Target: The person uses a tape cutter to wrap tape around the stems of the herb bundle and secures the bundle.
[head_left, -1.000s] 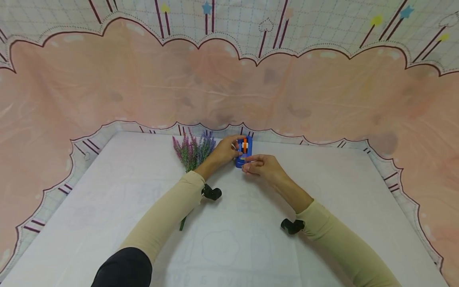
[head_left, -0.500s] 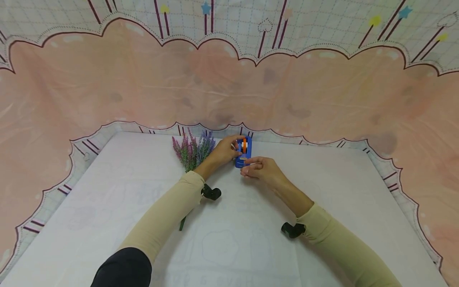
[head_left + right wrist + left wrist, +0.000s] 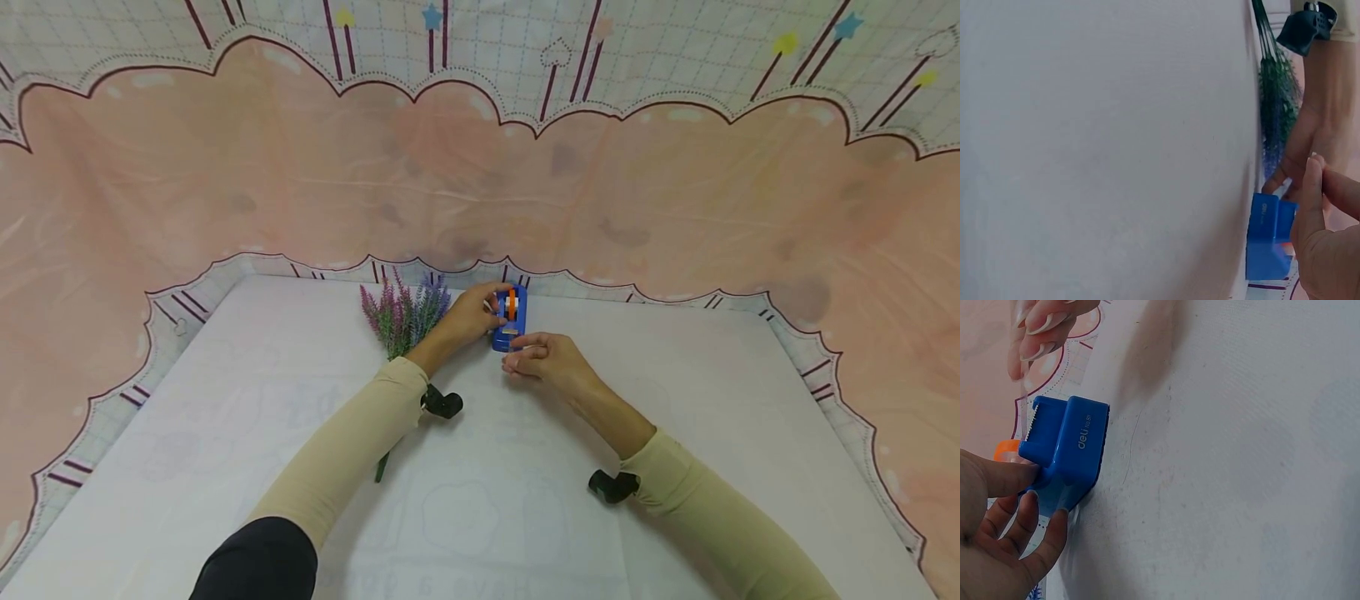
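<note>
Centrally, near the far edge of a white table (image 3: 510, 467), sits a tape dispenser (image 3: 1075, 447), a glossy blue block with "deli" in pale letters on its end, a toothed cutting edge (image 3: 1032, 422) and a bright orange core (image 3: 512, 305) in its roll. It stands on its base, lengthwise away from the person. The left hand (image 3: 471, 315) grips it from the left, thumb and curled fingers against the body. The right hand (image 3: 553, 354) is just beside its near end, thumb and fingertips pinching a clear strip of tape (image 3: 1023, 394) that runs from the dispenser. Flowers (image 3: 405, 321), purple and pink, lie left of it, partly under the left arm. Compared with one second earlier, the right hand has drawn slightly nearer the person, while the left hand, dispenser and flowers have kept their places.
</note>
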Action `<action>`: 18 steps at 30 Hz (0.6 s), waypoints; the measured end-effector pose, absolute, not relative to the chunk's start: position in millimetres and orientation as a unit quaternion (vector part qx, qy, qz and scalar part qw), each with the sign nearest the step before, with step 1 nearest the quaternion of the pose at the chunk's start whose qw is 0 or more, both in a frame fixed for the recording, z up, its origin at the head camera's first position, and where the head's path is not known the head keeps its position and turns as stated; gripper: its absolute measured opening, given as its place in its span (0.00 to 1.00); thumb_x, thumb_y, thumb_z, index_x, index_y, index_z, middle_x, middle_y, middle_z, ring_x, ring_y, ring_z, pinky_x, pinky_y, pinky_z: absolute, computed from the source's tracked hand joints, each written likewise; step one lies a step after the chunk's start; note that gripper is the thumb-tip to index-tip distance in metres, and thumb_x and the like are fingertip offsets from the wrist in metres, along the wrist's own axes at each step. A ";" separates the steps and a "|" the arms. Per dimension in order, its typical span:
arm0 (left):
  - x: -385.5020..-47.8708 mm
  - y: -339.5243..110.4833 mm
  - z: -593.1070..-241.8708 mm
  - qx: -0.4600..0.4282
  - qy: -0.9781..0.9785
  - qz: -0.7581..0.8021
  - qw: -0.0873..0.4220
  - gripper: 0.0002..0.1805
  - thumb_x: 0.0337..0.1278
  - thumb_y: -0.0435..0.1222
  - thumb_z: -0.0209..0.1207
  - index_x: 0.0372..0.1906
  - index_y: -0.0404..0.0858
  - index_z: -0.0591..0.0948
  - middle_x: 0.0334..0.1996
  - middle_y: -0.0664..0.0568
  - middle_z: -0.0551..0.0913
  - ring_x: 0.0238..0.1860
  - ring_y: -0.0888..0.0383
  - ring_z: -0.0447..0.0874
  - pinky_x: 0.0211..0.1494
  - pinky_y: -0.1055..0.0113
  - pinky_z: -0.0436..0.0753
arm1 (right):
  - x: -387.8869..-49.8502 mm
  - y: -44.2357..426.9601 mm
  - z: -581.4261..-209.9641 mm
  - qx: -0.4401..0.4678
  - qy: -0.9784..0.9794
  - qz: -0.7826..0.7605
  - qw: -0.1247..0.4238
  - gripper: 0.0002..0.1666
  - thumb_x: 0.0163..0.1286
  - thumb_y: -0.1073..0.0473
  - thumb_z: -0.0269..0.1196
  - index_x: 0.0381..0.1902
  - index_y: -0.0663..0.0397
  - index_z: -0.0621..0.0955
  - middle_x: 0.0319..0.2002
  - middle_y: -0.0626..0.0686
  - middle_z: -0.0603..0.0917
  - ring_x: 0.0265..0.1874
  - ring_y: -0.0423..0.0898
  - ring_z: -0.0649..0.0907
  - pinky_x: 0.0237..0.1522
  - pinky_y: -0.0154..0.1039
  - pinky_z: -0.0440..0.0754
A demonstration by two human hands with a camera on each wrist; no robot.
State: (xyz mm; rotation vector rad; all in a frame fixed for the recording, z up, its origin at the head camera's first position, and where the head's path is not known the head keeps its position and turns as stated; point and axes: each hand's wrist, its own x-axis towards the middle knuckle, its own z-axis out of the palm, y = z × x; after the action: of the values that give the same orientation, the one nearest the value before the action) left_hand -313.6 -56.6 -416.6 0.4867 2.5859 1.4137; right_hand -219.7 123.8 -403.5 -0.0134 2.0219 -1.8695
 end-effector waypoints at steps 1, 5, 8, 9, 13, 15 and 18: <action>-313.7 -56.6 -416.6 0.162 0.863 0.472 0.077 0.37 0.60 0.24 0.66 0.74 0.45 0.72 0.41 0.45 0.76 0.37 0.53 0.74 0.32 0.67 0.73 | -218.8 123.7 -403.4 -0.003 0.722 -0.665 0.194 0.23 0.70 0.71 0.63 0.62 0.70 0.74 0.42 0.58 0.90 0.38 0.44 0.90 0.51 0.42 0.85; -313.6 -56.3 -417.0 0.160 0.862 0.474 0.079 0.36 0.61 0.24 0.65 0.74 0.45 0.72 0.41 0.45 0.76 0.37 0.53 0.74 0.32 0.67 0.74 | -216.2 122.7 -403.6 0.006 0.724 -0.660 0.199 0.24 0.70 0.70 0.64 0.63 0.68 0.74 0.42 0.58 0.90 0.41 0.46 0.90 0.52 0.42 0.85; -313.2 -56.2 -417.3 0.161 0.863 0.473 0.079 0.36 0.61 0.25 0.65 0.74 0.44 0.72 0.42 0.44 0.76 0.37 0.53 0.74 0.32 0.67 0.74 | -214.3 122.6 -403.4 0.006 0.728 -0.656 0.200 0.25 0.70 0.69 0.65 0.63 0.68 0.74 0.42 0.58 0.90 0.43 0.49 0.90 0.52 0.42 0.84; -313.2 -56.2 -417.4 0.162 0.863 0.472 0.079 0.36 0.61 0.25 0.65 0.74 0.44 0.72 0.41 0.44 0.76 0.37 0.53 0.74 0.33 0.67 0.74 | -213.8 122.5 -403.3 0.005 0.728 -0.656 0.201 0.25 0.70 0.69 0.65 0.63 0.68 0.74 0.42 0.58 0.90 0.43 0.50 0.90 0.52 0.43 0.84; -312.9 -56.4 -417.1 0.164 0.864 0.470 0.078 0.36 0.61 0.24 0.65 0.74 0.44 0.72 0.41 0.44 0.76 0.37 0.53 0.74 0.33 0.67 0.72 | -212.4 122.6 -402.6 -0.002 0.721 -0.663 0.202 0.25 0.70 0.71 0.64 0.63 0.69 0.73 0.42 0.60 0.90 0.43 0.50 0.90 0.53 0.45 0.84; -312.7 -56.4 -416.7 0.165 0.864 0.469 0.076 0.36 0.61 0.25 0.66 0.73 0.44 0.72 0.41 0.44 0.76 0.37 0.53 0.74 0.33 0.66 0.72 | -212.1 122.4 -402.6 -0.004 0.716 -0.668 0.204 0.25 0.70 0.72 0.64 0.63 0.69 0.72 0.43 0.60 0.90 0.42 0.49 0.90 0.53 0.45 0.83; -312.9 -56.4 -416.5 0.165 0.866 0.466 0.074 0.36 0.61 0.25 0.66 0.73 0.44 0.72 0.40 0.45 0.76 0.37 0.53 0.73 0.33 0.67 0.71 | -211.8 122.2 -403.2 -0.005 0.710 -0.673 0.207 0.25 0.70 0.72 0.63 0.63 0.70 0.71 0.44 0.62 0.89 0.41 0.48 0.90 0.53 0.45 0.84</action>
State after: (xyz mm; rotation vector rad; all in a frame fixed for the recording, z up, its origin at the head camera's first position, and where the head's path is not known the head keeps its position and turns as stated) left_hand -312.9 -56.4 -416.5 0.4964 2.6002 1.3996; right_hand -211.8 122.2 -403.2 -0.0141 1.9775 -1.8753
